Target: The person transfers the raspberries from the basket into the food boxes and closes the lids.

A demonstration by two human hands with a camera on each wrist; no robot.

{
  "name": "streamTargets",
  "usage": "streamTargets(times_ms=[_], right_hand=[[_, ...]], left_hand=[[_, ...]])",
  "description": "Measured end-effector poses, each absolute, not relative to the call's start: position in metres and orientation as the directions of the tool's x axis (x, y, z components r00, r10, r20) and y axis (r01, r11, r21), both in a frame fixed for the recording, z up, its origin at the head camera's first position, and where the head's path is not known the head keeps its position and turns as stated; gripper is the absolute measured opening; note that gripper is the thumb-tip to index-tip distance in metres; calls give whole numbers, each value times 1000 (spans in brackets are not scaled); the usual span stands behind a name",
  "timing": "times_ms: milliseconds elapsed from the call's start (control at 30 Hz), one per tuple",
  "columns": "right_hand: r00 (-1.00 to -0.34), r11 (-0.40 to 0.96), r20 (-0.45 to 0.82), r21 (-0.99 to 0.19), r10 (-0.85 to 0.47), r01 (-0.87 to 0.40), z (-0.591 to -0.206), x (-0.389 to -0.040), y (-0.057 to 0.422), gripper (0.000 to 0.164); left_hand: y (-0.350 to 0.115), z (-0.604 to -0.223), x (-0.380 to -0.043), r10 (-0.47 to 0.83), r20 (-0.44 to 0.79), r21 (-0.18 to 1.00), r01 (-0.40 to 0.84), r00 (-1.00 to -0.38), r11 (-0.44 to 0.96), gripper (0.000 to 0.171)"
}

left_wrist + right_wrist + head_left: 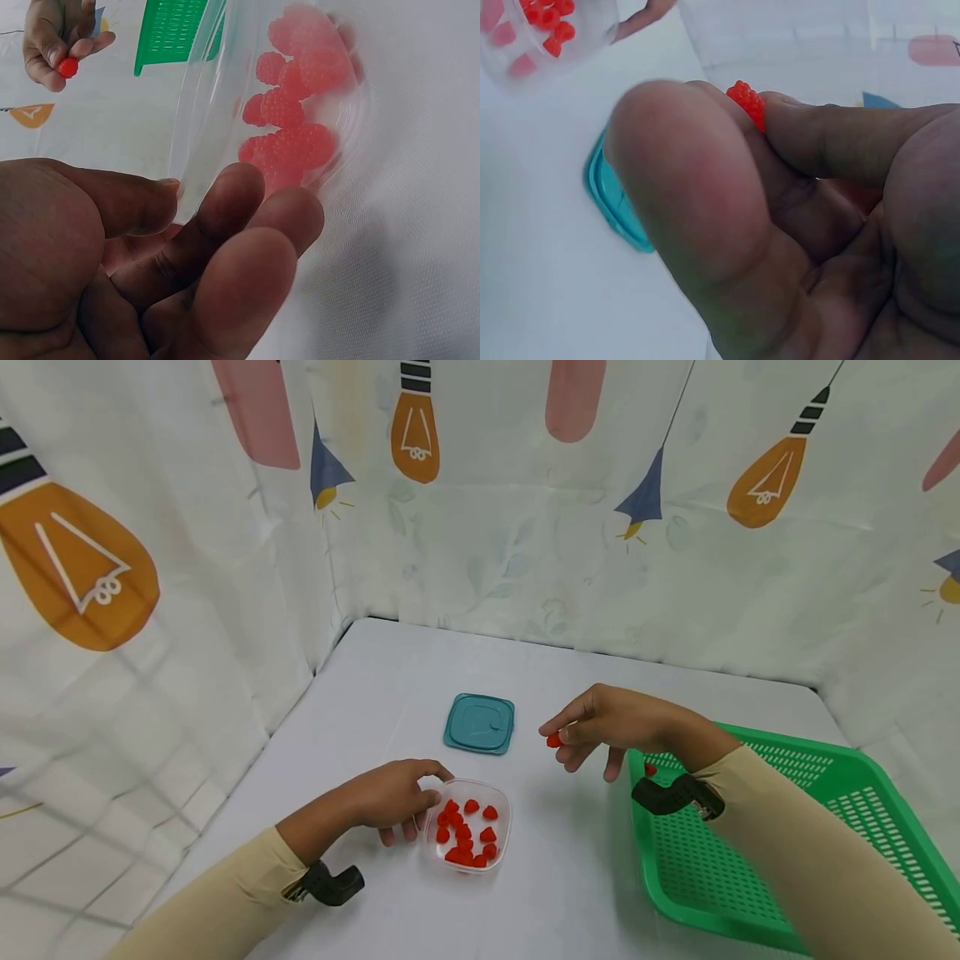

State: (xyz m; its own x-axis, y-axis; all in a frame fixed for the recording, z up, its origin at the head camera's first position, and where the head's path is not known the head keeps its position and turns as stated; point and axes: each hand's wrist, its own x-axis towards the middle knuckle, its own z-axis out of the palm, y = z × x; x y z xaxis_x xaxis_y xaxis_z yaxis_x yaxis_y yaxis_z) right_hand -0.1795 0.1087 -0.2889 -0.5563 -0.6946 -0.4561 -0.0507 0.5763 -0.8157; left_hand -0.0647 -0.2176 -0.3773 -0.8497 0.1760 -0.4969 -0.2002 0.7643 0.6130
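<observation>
Between thumb and fingertips, my right hand pinches a red raspberry, held above the table between the container and the basket. My left hand holds the left side of a clear plastic container, its thumb at the rim and its other fingers along the outside wall. Several red raspberries lie in that container, seen through its wall in the left wrist view. A green perforated basket stands under my right forearm, and a red raspberry shows near its far left corner; the sleeve hides part of the basket.
A teal square lid lies flat on the white table beyond the container. Patterned curtains hang along the table's back and left edges. The basket takes up the right side.
</observation>
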Motion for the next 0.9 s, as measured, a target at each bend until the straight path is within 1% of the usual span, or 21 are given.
streamTargets(times_ms=[367, 633, 900], right_hand=[[-488, 565, -464, -821, -739, -75, -300, -168, 82, 27], [-455, 560, -468, -824, -758, -85, -310, -159, 61, 26], [-401, 540, -460, -835, -792, -108, -318, -149, 44, 25]], left_hand=[[-219, -378, -65, 198, -487, 611, -170, -851, 773, 40], [-219, -378, -66, 203, -489, 612, -168, -848, 773, 41], [-219, -377, -66, 209, -490, 621, -170, -846, 765, 43]])
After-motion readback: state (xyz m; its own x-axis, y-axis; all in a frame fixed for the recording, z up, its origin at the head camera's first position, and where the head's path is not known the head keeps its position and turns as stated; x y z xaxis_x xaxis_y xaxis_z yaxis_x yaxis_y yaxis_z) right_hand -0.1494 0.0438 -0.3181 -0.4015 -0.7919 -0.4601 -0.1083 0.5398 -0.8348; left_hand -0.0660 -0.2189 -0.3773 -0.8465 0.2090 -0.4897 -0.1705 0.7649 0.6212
